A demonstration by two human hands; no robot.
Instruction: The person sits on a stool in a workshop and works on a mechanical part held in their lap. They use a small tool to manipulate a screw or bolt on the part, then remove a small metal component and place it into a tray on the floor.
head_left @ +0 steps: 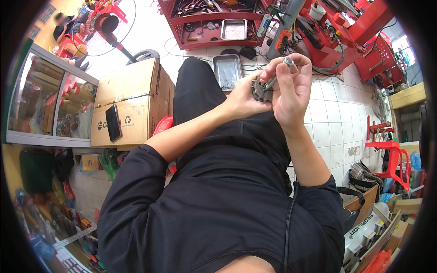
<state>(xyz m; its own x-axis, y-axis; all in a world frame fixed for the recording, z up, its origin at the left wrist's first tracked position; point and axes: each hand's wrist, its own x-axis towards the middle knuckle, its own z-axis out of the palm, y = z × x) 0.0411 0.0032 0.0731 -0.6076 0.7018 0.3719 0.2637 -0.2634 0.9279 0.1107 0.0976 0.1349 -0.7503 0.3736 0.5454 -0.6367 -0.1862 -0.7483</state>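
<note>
My left hand [243,98] is closed around a dark, round metal part with a notched rim [260,90], held above my lap. My right hand [293,95] pinches a silver rod-like metal tool [272,82] between thumb and fingers. The tool slants down toward the notched part, and its round upper end shows above my right thumb. Fingers and the part's rim partly hide the tool's lower end, so I cannot tell whether it touches the part. Below and beyond my left hand, a shallow metal tray [227,68] rests on the tiled floor.
A cardboard box [123,91] with a black phone [113,123] on it stands at my left. Ahead is a red tool cart [200,41] holding tools and a small tray. Red machinery [325,38] stands at the far right, a red stool [389,157] nearer. A person sits at far left.
</note>
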